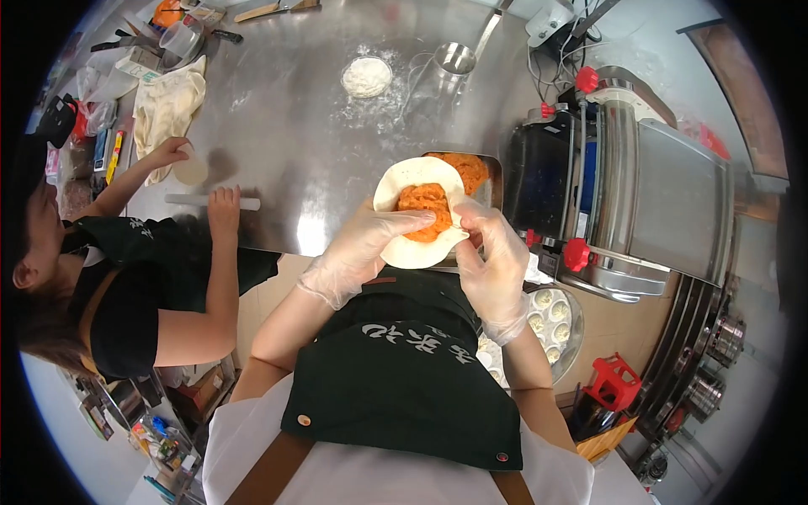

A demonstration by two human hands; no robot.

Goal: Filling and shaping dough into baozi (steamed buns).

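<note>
A steel desk (278,109) stretches beyond and to the left of the dough round (400,178), with a beige floor (631,332) showing on the near side of the round, left and right. To the right of the round stands a steel machine (623,172) with rollers and red knobs. Left of the round, a co-worker (198,337) has one hand on a white rolling pin (181,199) and the other on a small dough disc (194,170).

The person's forearms angle inward to the round from either side of a dark apron (404,370), both hands in clear gloves. The left hand (349,248) supports the round from its left, thumb laid across the orange filling (425,202), its other fingers mostly hidden underneath. The right hand (495,261) curls in from the opposite side, thumb and fingers clamped on the round's edge. The round is held up, open and roughly level, at the desk's near edge.

Nearer than the round, to its right, a tray (576,349) of pale buns (558,311) is partly blocked by the right forearm. Just beyond the round, a tin (495,177) of filling is partly covered by it. Farther off lie a metal dipper (455,59) and a flour heap (367,77).
</note>
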